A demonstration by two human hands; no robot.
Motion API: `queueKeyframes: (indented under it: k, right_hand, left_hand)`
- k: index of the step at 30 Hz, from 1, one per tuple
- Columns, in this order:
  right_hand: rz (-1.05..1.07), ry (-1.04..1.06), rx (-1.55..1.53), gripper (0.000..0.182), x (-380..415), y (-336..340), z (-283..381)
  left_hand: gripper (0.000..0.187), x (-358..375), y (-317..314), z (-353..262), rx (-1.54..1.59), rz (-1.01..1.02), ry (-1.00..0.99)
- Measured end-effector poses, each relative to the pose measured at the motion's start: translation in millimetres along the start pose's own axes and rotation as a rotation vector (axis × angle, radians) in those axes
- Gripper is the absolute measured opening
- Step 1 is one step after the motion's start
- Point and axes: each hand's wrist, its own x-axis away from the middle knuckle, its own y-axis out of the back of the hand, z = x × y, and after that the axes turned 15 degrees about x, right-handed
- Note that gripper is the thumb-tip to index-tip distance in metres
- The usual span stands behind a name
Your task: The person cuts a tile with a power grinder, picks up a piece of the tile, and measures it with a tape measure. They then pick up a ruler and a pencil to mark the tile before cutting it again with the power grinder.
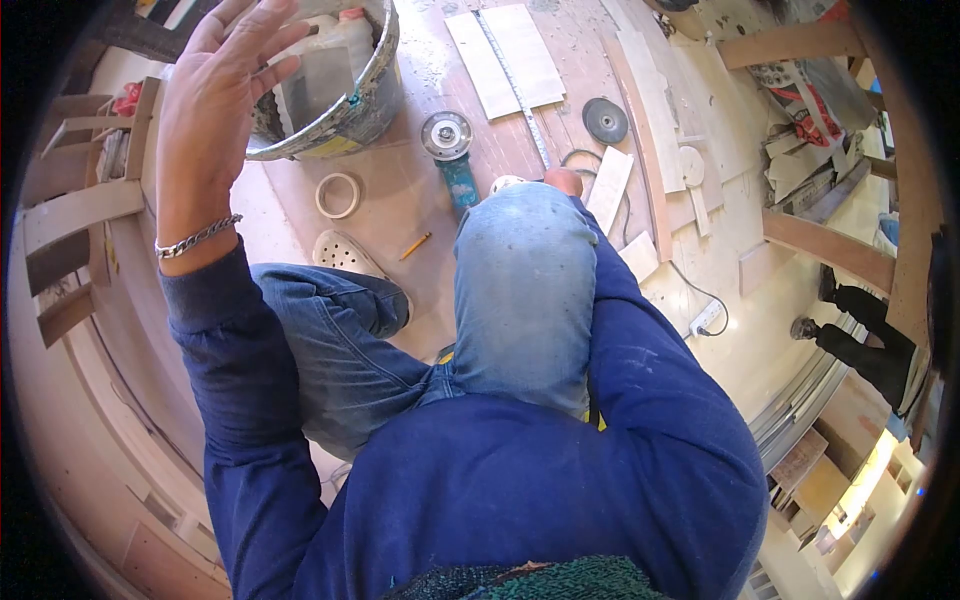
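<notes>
My left hand (225, 85) is raised at the upper left, fingers apart and holding nothing, in front of a dirty bucket (335, 140) with a translucent jug (335, 60) inside. Beyond my knee, my right hand (566, 181) shows only in part, closed at the near end of a tape measure (512, 80). The tape's blade stretches away from it across a pale tile (535, 60) on the floor. An angle grinder (457, 165) lies left of the tape, disc up. The fingers of my right hand are largely hidden.
A tape roll (338, 195) and a pencil (415, 246) lie near my left shoe (345, 255). To the right are a black disc (605, 120), cut strips (610, 188), a long board (640, 150) and a power strip (706, 318). Another person's legs (865, 335) show at far right. Wooden frames (85, 215) stand left.
</notes>
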Motion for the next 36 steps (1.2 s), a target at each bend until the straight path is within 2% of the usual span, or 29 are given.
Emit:
queueKeyframes:
  k: [1,3,7,10,21,25,30,35,36]
  right_hand:
    - [0.001,0.002,0.000,0.036,-2.9,-5.8,1.4]
    - [-0.071,-0.180,-0.156,0.035,-6.8,-13.7,6.0]
    - [-0.084,-0.125,-0.160,0.035,-0.6,-8.9,4.4]
    - [-0.083,-0.213,-0.291,0.035,0.5,-9.1,5.5]
    - [-0.096,-0.001,-0.097,0.034,0.9,-8.3,0.8]
    - [-0.080,-0.073,-0.142,0.035,-1.6,-14.9,2.4]
    - [-0.095,0.028,0.075,0.033,1.6,-13.5,2.8]
    - [-0.164,0.052,0.017,0.030,6.3,-14.9,-0.9]
    - [-0.189,0.045,-0.037,0.030,6.1,-19.1,-1.0]
  left_hand:
    - [0.060,0.9,2.4,0.7,0.023,0.038,-0.024]
    - [0.060,-0.8,5.7,3.0,0.024,0.023,-0.018]
    - [0.059,-32.4,52.0,28.0,0.023,0.053,0.058]
    - [0.064,-33.4,62.0,31.6,0.000,0.062,0.056]
    - [0.064,-38.4,69.6,32.4,0.023,0.041,0.059]
    - [0.063,-44.5,69.1,33.7,0.039,0.037,0.076]
    - [0.062,-49.8,66.5,37.1,0.046,0.041,0.090]
    - [0.062,-49.1,50.4,30.7,0.051,0.012,0.119]
    - [0.060,-36.9,27.9,16.7,0.030,-0.024,0.097]
